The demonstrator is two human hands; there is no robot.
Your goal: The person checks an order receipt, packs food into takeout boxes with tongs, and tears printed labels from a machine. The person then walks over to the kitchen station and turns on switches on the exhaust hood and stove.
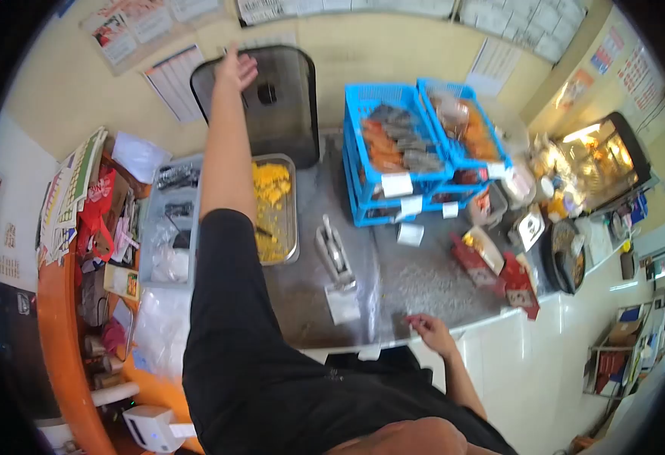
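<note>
My left hand (238, 70) is stretched far forward at the upper edge of a dark see-through lid (291, 106), which leans upright against the wall. Its fingers are apart, and no held thing shows. Under my left forearm lies a metal tray (293, 227) partly filled with yellow food (272, 184); the arm hides its left side. Right of the tray a metal scoop (335, 250) rests on the counter. Near the counter's front edge, my right hand (432, 335) is closed in a pinch, with a small reddish spot at the fingertips that I cannot make out.
Blue crates (355, 155) of packaged food stand at the back. Red cartons (518, 284) lie at the right, before a lit glass display case (594, 163). A paper slip (342, 305) lies below the scoop. A grey bin (167, 258) with bags stands left.
</note>
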